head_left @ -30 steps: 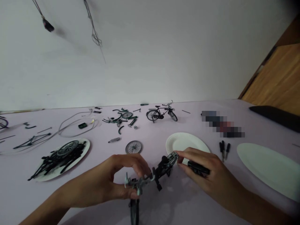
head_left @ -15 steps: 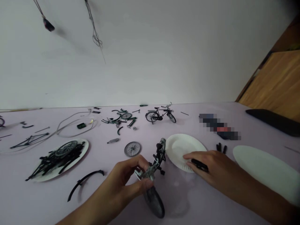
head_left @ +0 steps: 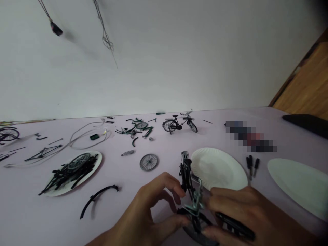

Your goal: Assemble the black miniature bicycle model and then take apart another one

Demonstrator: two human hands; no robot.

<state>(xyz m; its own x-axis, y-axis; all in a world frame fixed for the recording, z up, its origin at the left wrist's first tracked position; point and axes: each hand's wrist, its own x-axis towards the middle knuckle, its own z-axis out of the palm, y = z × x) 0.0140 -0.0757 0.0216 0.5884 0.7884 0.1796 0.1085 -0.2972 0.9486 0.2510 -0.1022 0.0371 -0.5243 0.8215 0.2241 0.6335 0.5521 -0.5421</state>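
Observation:
A black model bicycle (head_left: 188, 176) with silver handlebars (head_left: 197, 200) stands close in front of me, its front wheel pointing toward me. My left hand (head_left: 159, 208) curls around its front end, with the thumb against the front mudguard (head_left: 182, 212) and the fingers by the frame. From the other side, my right hand (head_left: 238, 208) reaches the front wheel (head_left: 196, 234) with its thumb low by the tyre. Tucked in that hand is a thick black handle-like stick (head_left: 234, 225); its far end is hidden. A loose black mudguard (head_left: 96, 198) lies left of my left hand.
A paper plate (head_left: 217, 167) sits behind my right hand, with several black-handled screwdrivers (head_left: 252, 165) beside it. Another plate (head_left: 98, 162) holds black bicycle parts. A loose wheel (head_left: 149, 162), an assembled model bicycle (head_left: 180, 123) and green parts (head_left: 134, 128) lie farther back.
The bicycle has shifted right, and my left hand has moved from its handlebars down to the front mudguard. My right hand has come from the plate's edge to the front wheel, still with the black stick.

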